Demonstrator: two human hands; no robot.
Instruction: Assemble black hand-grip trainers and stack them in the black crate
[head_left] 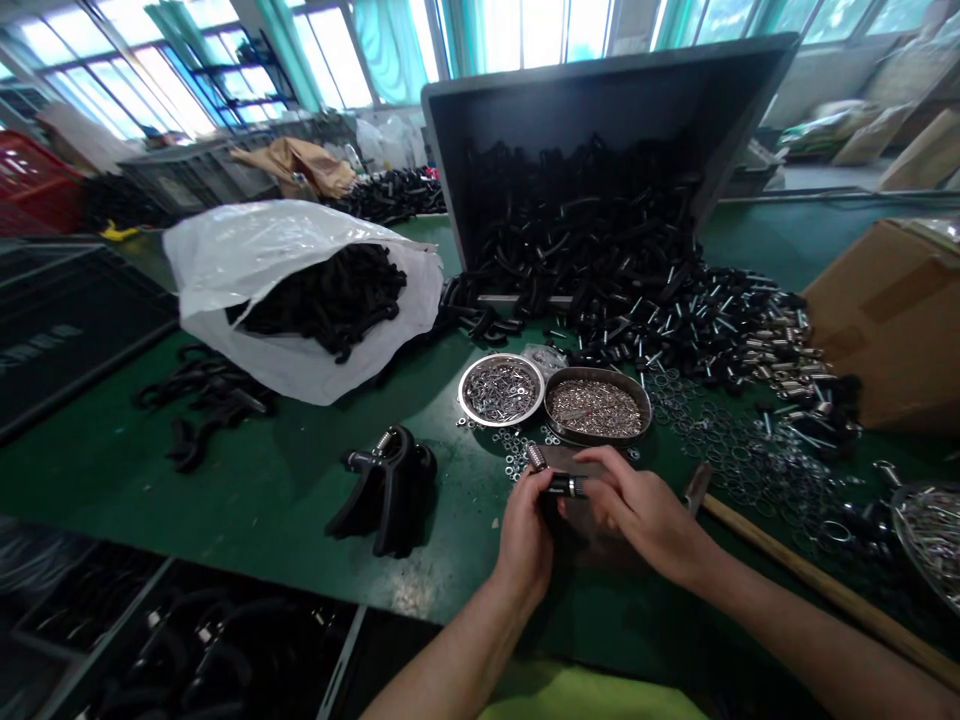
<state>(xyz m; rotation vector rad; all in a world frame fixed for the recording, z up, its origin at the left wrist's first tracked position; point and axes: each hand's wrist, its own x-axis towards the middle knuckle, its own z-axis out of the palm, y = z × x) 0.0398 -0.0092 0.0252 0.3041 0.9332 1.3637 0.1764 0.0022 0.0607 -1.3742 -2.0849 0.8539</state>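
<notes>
My left hand is closed around a black clamp part with a coiled metal spring standing up at its left end. My right hand meets the ribbed right end of that part, thumb and fingers curled there and slightly blurred. Below the hands lies a dark flat plate, partly covered. Several black clamp pieces with springs stand together to the left. Just beyond the hands are a round dish of small metal pins and an oval tin of tiny metal bits.
A hammer lies at the right, near scattered metal rings. A tipped grey bin spills black parts across the back. A white sack of black pieces lies left; a cardboard box and a bowl of metal parts stand right.
</notes>
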